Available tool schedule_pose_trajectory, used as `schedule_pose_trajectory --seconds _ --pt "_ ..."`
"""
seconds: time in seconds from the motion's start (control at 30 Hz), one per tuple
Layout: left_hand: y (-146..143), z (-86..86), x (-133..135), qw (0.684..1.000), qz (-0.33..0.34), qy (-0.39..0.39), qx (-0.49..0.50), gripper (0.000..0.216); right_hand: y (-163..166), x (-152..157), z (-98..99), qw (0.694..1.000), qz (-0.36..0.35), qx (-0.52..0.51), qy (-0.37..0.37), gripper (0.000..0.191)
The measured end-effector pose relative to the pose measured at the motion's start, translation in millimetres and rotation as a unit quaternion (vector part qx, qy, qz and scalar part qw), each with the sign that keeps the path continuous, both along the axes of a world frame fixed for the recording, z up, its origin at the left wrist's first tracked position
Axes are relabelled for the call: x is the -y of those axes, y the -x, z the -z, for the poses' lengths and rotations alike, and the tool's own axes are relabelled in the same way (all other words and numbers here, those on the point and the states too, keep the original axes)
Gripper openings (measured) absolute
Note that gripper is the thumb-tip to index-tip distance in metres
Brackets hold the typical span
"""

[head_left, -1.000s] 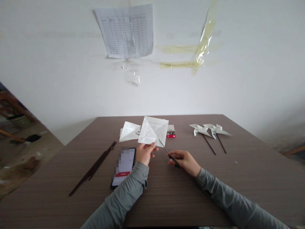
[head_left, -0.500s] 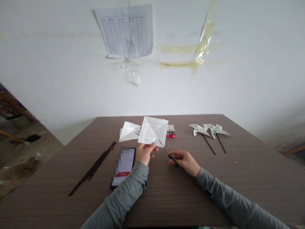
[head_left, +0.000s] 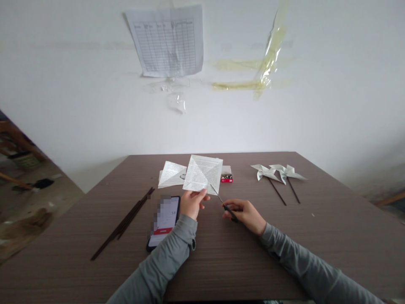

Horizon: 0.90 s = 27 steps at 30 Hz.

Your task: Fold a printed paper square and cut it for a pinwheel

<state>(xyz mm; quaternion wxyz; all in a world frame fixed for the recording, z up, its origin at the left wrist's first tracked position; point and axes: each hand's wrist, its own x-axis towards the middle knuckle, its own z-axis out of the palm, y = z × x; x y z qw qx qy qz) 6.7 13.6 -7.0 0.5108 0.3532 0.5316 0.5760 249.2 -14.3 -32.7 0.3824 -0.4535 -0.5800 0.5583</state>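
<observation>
My left hand (head_left: 192, 203) pinches the lower edge of a square paper sheet (head_left: 202, 172), printed with text and creased along its diagonals. The sheet is held up above the table. In my right hand (head_left: 243, 214) is a pair of scissors (head_left: 230, 213) with dark handles, my fingers closed round them. Their blades reach up and left to the sheet's lower right part, near the corner. Behind the sheet lie more printed papers (head_left: 171, 172), partly covered by it, and a small red box (head_left: 227, 178) with small shiny pieces inside.
A phone (head_left: 164, 223) lies beside my left forearm. Several dark thin sticks (head_left: 126, 219) lie left of it. Two paper pinwheels (head_left: 267, 172) on dark sticks rest at the right of the brown table (head_left: 316, 236). A white wall with a taped paper chart (head_left: 167, 42) stands behind.
The paper sheet has shifted very slightly to the left. Both hands and the scissors stay almost where they were.
</observation>
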Motion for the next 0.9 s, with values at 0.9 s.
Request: schedule_pose_trajectory --seconds 0.9 --pt "-3.4 4.9 2.8 1.000 0.015 -0.004 0.002 0.035 0.4 -1.4 -0.1 1.000 0.008 0.009 -0.004 0.084"
